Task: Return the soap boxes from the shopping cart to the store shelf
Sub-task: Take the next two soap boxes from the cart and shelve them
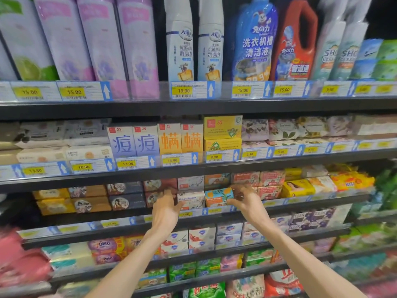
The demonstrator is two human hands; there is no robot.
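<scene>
Store shelf (214, 218) rows packed with soap and cleaners. 2 goat soap boxes sit side by side at third-row front: white soap box (191, 200), blue-orange soap box (219, 197). Left hand (164, 208) touches white box's left side, fingers relaxed. Right hand (245, 198) fingers curl round blue-orange box's right end.

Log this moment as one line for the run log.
step: shelving | left hand: touching white Goat Soap box | right hand: gripping blue Goat Soap box | cart: unseen
</scene>
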